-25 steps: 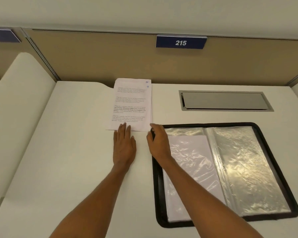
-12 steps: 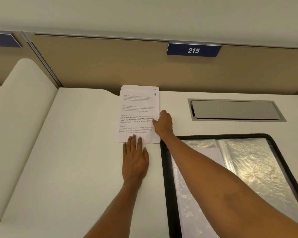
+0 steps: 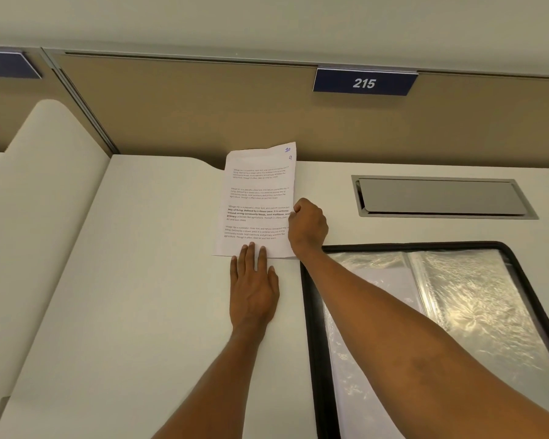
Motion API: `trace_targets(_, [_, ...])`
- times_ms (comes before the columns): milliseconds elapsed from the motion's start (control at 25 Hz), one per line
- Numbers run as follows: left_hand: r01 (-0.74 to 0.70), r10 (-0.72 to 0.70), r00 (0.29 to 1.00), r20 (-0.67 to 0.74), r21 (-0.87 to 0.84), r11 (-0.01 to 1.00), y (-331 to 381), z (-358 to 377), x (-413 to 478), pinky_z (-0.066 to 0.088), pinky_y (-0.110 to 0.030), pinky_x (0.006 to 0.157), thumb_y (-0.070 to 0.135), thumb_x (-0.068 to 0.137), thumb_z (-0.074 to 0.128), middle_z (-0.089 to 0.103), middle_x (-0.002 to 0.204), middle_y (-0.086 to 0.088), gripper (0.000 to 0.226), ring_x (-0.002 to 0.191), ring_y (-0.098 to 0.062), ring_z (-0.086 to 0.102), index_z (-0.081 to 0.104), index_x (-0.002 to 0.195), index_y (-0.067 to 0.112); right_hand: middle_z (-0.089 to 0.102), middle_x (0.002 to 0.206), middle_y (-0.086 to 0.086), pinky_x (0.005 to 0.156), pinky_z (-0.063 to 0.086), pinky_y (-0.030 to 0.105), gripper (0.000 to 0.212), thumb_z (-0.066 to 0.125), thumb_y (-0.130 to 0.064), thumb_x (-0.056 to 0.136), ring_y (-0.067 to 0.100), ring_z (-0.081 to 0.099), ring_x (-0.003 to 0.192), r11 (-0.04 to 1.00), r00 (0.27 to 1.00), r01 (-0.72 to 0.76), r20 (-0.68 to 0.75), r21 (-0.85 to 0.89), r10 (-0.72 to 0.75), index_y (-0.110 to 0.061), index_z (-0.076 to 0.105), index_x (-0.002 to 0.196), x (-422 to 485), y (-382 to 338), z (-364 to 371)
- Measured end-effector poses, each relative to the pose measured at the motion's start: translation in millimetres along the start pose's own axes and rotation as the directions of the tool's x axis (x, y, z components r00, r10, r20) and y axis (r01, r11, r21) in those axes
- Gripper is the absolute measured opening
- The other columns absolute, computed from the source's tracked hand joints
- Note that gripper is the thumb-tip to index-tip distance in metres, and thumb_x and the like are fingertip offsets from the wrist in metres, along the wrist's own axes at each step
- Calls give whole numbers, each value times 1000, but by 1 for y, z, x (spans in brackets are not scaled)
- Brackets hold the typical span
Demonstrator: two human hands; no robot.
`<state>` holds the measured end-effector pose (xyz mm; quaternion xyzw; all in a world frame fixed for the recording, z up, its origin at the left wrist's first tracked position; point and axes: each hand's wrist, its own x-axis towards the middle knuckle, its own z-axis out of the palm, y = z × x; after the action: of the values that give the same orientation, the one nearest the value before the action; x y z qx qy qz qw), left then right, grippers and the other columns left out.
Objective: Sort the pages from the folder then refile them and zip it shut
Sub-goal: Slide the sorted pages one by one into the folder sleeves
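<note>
Pages (image 3: 256,201) lay at desk's (image 3: 133,280) far edge, long axis front-to-back, left of open folder (image 3: 311,315); right hand (image 3: 308,228) pinched their right edge, left hand (image 3: 254,291) flat on near edge.

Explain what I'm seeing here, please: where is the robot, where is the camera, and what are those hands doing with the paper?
There is no robot here. A person is working with two bare hands, and the camera sits on their head, looking forward and down.

On the white desk lies a small stack of printed pages, with 10 and 9 handwritten at the top corner. To its right lies an open black zip folder with shiny clear sleeves.

The left hand lies flat, its fingertips on the stack's near edge. The right hand is curled around the stack's right edge, gripping paper.

Behind are a metal flap set in the desk and a sign reading 215.
</note>
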<state>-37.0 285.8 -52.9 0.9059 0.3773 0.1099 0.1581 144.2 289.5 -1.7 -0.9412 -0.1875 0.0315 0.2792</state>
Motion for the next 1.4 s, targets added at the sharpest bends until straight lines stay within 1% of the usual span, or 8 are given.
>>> trace_targets(200, [-5,5,1000,4,11,1000,-1,0,0,14,-46,130,44,107,13,30,169,-9,64,158,-26,23,35,161,17,72,88,1,62,59,34,8,67,-20,99,13,60,66,992,995,88,-36,-89,-91,-15,64,93,-6,4,1])
trace_targets(320, [-6,6,1000,6,8,1000,0,-1,0,14,-46,130,43,107,14,31,168,-9,63,158,-25,24,36,161,17,68,95,2,70,58,32,6,70,-22,96,16,60,80,974,987,138,-55,-179,-150,-17,68,100,-6,3,-1])
trace_targets(440, [2,-2,1000,10,5,1000,-1,-1,0,14,-46,130,41,109,19,29,169,-8,60,158,-25,22,34,161,17,67,99,0,70,53,22,6,67,-21,99,15,61,85,982,983,182,-47,47,-180,-15,65,100,-8,2,-1])
trace_targets(560, [7,-7,1000,0,3,1000,1,-3,-1,13,-47,130,43,108,16,28,169,-8,62,158,-25,22,33,162,17,71,107,4,69,48,14,7,63,-12,100,17,67,89,933,1000,10,14,359,-16,-13,63,107,-9,1,-1])
trace_targets(760, [-5,6,997,-73,4,1000,1,-5,-4,11,-51,130,41,110,20,23,171,-8,59,159,-25,18,27,163,17,73,105,1,78,55,23,21,64,0,95,14,68,89,745,955,-294,158,598,250,-17,70,106,-4,7,-6])
trace_targets(1000, [32,-56,982,-181,-129,991,4,-17,-7,4,-44,131,12,106,40,19,170,-11,59,159,-24,11,21,162,9,74,99,1,78,62,35,26,64,3,89,23,73,91,575,892,-439,255,690,374,-20,73,98,-3,50,-45])
trace_targets(1200, [113,-168,968,-189,-271,956,13,-24,-15,25,-44,126,2,104,38,37,162,-11,56,149,-27,31,31,159,11,76,104,9,85,63,45,28,66,8,87,30,74,95,472,864,-494,350,730,362,-20,70,87,-24,112,-101])
trace_targets(1400, [189,-281,959,-25,-684,705,63,-37,-18,56,-40,100,24,111,41,70,124,1,34,109,-21,69,59,140,21,76,102,13,70,63,34,22,64,8,91,25,74,83,356,833,-553,487,753,262,-6,69,107,-57,181,-159])
